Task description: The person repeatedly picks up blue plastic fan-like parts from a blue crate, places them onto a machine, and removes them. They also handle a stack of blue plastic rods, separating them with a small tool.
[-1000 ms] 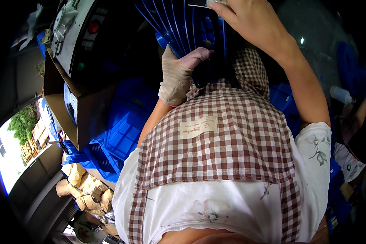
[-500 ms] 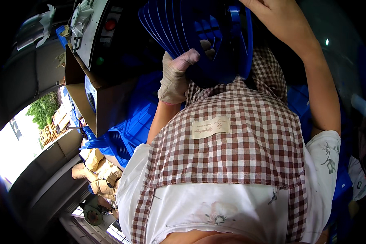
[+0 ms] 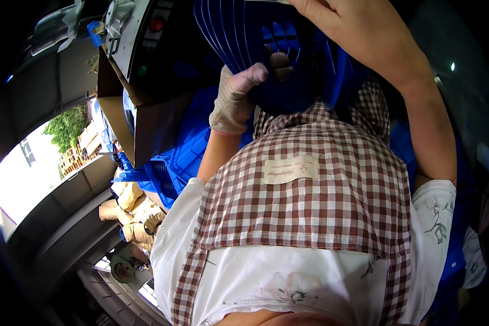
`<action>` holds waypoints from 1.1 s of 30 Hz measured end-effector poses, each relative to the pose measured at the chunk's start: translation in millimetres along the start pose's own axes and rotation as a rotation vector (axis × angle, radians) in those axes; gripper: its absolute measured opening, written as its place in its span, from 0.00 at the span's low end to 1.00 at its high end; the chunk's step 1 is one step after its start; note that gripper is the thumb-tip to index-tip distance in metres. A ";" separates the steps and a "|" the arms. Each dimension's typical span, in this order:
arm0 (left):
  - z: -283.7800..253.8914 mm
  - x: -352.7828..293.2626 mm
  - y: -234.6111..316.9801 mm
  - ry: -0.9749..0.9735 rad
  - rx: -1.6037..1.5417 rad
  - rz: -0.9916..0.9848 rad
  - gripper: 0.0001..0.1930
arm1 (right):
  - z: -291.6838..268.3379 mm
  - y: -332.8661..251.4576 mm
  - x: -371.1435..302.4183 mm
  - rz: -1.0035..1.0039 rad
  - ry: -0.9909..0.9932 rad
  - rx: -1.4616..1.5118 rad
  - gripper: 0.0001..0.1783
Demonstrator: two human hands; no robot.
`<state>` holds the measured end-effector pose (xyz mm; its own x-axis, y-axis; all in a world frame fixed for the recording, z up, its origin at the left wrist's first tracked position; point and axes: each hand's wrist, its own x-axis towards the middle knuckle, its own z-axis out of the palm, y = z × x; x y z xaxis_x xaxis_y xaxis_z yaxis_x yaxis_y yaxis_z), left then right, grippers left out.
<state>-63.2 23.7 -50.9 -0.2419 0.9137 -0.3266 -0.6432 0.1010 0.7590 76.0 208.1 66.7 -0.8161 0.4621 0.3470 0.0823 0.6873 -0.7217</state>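
A dark blue moulded plastic part (image 3: 228, 32) with curved, parallel slats and openings is held up over my lap. My left hand (image 3: 235, 98) wears a light glove with bare-looking fingertips and closes on its lower left edge. The thumb lies on the near side, while other fingertips show through an opening. My bare right hand (image 3: 358, 32) is bent over the upper right of the part. Its fingers reach the top edge of the picture beside a thin pale strip; whether it grips that strip is cut off from view.
An open cardboard box (image 3: 117, 108) stands at my left, before a machine panel with a red button (image 3: 156, 24). Blue plastic crates or parts (image 3: 174, 163) lie by my left arm. Tan wrapped bundles (image 3: 130, 204) are farther left, near a bright opening.
My right hand has moved left and lower across the top of the blue part. The part has turned slightly, and more of the left fingertips shows through its opening.
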 end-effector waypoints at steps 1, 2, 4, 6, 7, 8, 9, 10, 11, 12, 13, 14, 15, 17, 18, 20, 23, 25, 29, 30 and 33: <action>0.1 0.0 -1.2 -0.001 -0.032 0.001 0.29 | 1.1 -3.5 0.6 -0.063 0.011 -0.054 0.07; 0.8 -0.4 -2.2 -0.003 -0.064 0.002 0.30 | 2.2 -7.0 1.2 -0.126 0.025 -0.108 0.07; 6.2 -2.6 3.2 0.042 0.008 0.039 0.30 | 6.6 -8.2 3.4 -0.084 -0.009 -0.151 0.07; 12.0 -3.0 7.0 0.070 0.078 0.054 0.30 | 6.7 -5.9 7.4 -0.034 -0.039 -0.221 0.08; 14.6 -2.9 8.2 0.077 0.112 0.051 0.30 | 7.1 -2.0 6.3 -0.057 -0.013 -0.206 0.07; 16.2 -2.2 8.7 0.083 0.146 0.047 0.30 | 7.2 1.3 4.4 -0.081 0.013 -0.192 0.07; 10.0 2.3 4.2 0.019 0.095 0.056 0.30 | 5.0 1.5 4.4 -0.034 0.013 -0.081 0.07; 15.0 2.6 5.1 0.030 0.095 0.077 0.30 | 2.7 0.7 4.6 0.009 0.009 0.031 0.07; 23.8 3.0 7.5 0.042 0.093 0.099 0.29 | 1.5 0.4 4.8 0.054 0.005 0.143 0.07; 28.4 3.2 8.5 0.055 0.091 0.121 0.29 | 5.7 3.5 5.3 0.051 0.015 0.230 0.07; 26.3 5.5 11.7 -0.022 0.153 0.107 0.28 | 12.0 9.1 6.2 0.049 0.029 0.316 0.07; 22.0 11.9 11.3 -0.080 0.140 0.077 0.27 | 18.8 16.5 7.5 0.049 0.050 0.395 0.07; 16.9 18.4 9.4 -0.138 0.128 0.047 0.27 | 24.6 24.3 11.6 0.085 0.062 0.636 0.07; 23.6 21.2 11.2 -0.189 0.097 0.012 0.26 | 37.6 42.2 16.3 0.106 0.027 1.037 0.06; 29.5 23.4 14.1 -0.200 0.128 -0.005 0.26 | 42.6 44.7 15.1 0.106 0.053 1.057 0.07; 36.3 27.1 17.4 -0.220 0.191 -0.040 0.26 | 49.6 41.5 18.4 0.108 0.105 1.099 0.07; 29.1 31.6 11.0 -0.174 0.188 -0.005 0.26 | 35.3 31.6 18.0 0.095 0.060 0.892 0.07; 29.2 33.0 8.2 -0.110 0.138 0.029 0.25 | 19.4 25.2 15.8 0.061 0.126 0.577 0.07; 14.0 34.6 10.2 -0.167 0.074 0.067 0.28 | -8.0 23.8 4.5 -0.050 0.153 -0.119 0.09; 12.8 34.0 10.3 -0.168 0.067 0.061 0.28 | -8.4 21.7 3.8 -0.044 0.115 -0.123 0.09; 17.7 29.4 11.8 -0.121 0.051 0.067 0.27 | -1.8 17.6 2.9 -0.115 0.089 -0.178 0.09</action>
<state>-65.0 58.7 -41.6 -0.1922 0.9595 -0.2062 -0.5897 0.0551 0.8058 76.1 222.5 56.2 -0.7726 0.4172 0.4786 0.0974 0.8227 -0.5600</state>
